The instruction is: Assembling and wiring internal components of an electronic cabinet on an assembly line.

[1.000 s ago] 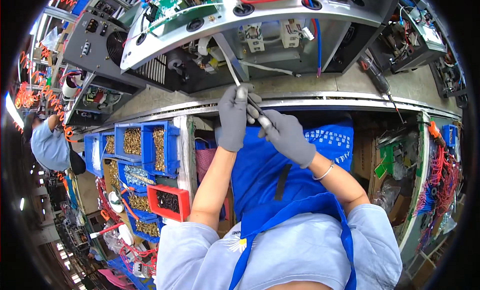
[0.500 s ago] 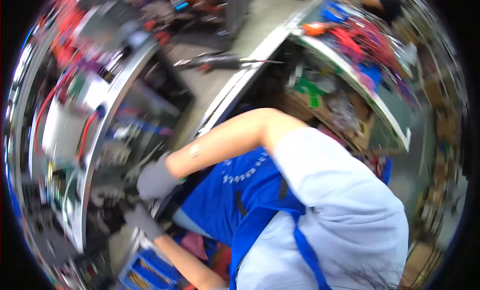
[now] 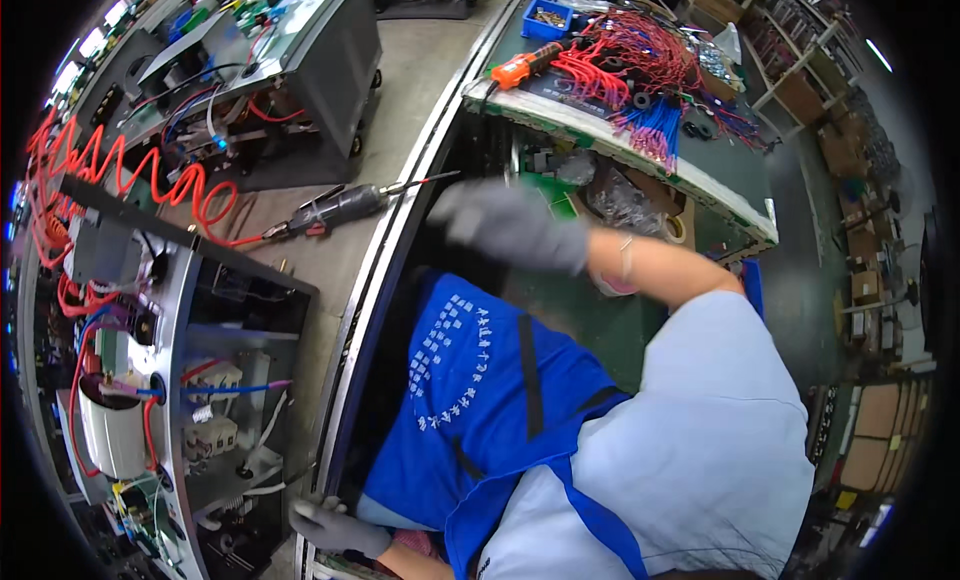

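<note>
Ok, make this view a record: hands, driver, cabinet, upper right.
Right hand: gray-gloved, blurred, near the tip of the power driver; grip unclear
Left hand: gray-gloved, at the metal rail; contact unclear
Driver: lying left of the rail, red coiled hose at its rear
Cabinet: open metal unit, lower left, wiring exposed
Upper right: red wires, blue wires, blue bin, orange-and-black tool

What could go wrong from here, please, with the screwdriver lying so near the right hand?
The right hand might brush the power screwdriver, whose bit juts past the metal rail, and knock it. The coiled red hose joined to the screwdriver could drag it if tugged. The free end of the blue wire in the open cabinet might catch.
</note>
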Tool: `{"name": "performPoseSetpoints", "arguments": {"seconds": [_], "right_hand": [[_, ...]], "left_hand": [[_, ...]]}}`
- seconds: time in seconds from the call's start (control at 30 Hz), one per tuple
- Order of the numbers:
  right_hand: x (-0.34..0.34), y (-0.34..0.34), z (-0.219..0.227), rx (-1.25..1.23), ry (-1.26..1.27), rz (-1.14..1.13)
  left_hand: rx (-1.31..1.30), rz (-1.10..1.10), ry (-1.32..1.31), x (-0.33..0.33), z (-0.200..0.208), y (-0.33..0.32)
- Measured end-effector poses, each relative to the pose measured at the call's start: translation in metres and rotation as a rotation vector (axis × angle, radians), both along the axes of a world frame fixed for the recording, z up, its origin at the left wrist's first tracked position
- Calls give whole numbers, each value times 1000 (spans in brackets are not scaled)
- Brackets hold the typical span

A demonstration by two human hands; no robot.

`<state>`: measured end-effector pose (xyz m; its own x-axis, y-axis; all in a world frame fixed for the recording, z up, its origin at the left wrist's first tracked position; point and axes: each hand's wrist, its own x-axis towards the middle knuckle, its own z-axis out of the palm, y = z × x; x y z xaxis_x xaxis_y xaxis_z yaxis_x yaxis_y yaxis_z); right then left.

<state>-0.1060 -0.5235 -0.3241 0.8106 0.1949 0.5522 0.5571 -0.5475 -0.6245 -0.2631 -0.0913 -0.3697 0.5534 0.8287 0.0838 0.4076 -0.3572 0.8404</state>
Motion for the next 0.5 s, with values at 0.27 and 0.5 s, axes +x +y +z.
{"name": "performPoseSetpoints", "arguments": {"seconds": [0.27, 0.5], "right_hand": [[-12, -429, -38, 478, 186, -1244], [-28, -497, -71, 106, 316, -1369]], "left_hand": [[-31, -111, -86, 3, -4, -41], [56, -98, -51, 6, 2, -44]]}}
